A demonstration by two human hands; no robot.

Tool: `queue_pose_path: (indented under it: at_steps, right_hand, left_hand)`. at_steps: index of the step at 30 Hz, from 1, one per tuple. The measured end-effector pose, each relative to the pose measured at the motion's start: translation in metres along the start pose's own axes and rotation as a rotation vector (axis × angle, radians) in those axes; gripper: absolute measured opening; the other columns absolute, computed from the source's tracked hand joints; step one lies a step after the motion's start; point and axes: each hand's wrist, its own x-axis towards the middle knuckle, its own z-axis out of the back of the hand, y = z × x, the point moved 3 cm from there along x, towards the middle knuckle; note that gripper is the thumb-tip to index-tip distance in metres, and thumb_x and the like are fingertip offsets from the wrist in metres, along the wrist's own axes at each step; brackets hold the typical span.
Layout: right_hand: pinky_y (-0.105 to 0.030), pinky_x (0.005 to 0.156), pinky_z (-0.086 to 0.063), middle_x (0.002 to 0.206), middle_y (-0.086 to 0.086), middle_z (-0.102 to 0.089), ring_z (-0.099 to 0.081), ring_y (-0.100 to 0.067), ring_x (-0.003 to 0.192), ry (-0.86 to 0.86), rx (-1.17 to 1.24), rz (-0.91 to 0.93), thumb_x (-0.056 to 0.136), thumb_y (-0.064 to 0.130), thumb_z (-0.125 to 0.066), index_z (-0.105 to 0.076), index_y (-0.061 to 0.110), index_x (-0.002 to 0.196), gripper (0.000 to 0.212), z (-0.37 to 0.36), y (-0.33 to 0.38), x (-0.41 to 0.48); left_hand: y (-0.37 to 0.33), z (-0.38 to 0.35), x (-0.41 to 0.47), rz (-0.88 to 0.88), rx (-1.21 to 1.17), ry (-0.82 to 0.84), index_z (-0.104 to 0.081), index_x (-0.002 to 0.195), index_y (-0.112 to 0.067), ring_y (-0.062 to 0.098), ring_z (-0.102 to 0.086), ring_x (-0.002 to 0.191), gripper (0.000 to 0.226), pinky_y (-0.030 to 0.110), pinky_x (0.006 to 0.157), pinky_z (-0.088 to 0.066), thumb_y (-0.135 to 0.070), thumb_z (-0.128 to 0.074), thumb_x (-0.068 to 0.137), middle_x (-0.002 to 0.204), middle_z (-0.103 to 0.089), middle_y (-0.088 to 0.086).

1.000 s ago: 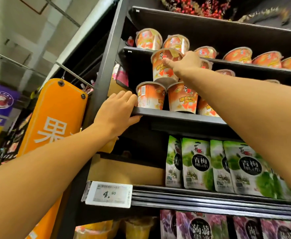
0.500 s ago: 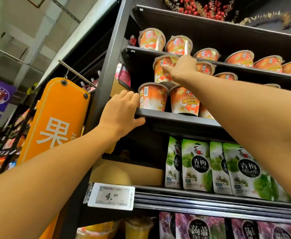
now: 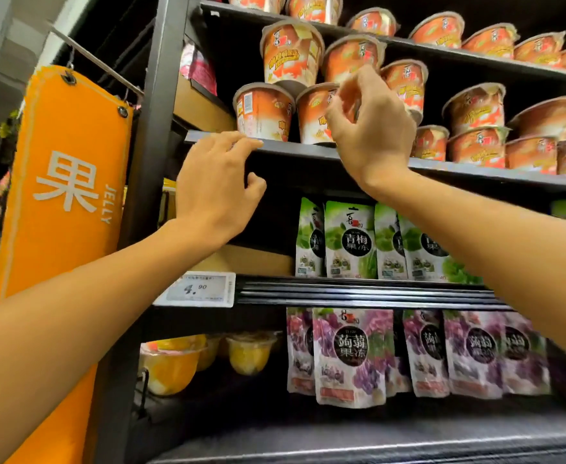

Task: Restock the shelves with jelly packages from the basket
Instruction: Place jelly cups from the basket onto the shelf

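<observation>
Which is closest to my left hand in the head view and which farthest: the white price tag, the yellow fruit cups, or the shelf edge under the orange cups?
1. shelf edge: right at the fingers of the left hand, above it.
2. white price tag: just below the wrist, on the next rail down.
3. yellow fruit cups: lowest, one shelf further down.

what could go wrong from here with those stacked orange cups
1. The top orange cup sits bridged across two lower cups close to the shelf edge. The right hand is empty and right in front of them, so a knock could tip the cup off.
2. The left hand rests its fingers on that same shelf edge. Leaning or tugging there might shake the stack.
</observation>
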Motion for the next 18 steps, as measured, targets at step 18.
queue_pose_path:
  at_steps: [18]
  right_hand:
    - [-0.035, 0.052, -0.048, 0.065, -0.002, -0.062, -0.061, -0.019, 0.059, 0.773, 0.596, -0.924, 0.091, 0.015, -0.058, -0.054, 0.029, 0.078, 0.019, 0.255, -0.109, -0.461]
  left_hand:
    - [-0.227, 0.002, -0.401, 0.364, -0.425, 0.768, -0.068, 0.08, -0.015, 0.012, -0.05, 0.067, 0.026, 0.039, 0.066, -0.043, -0.028, -0.049, 0.092, 0.068, -0.059, -0.008]
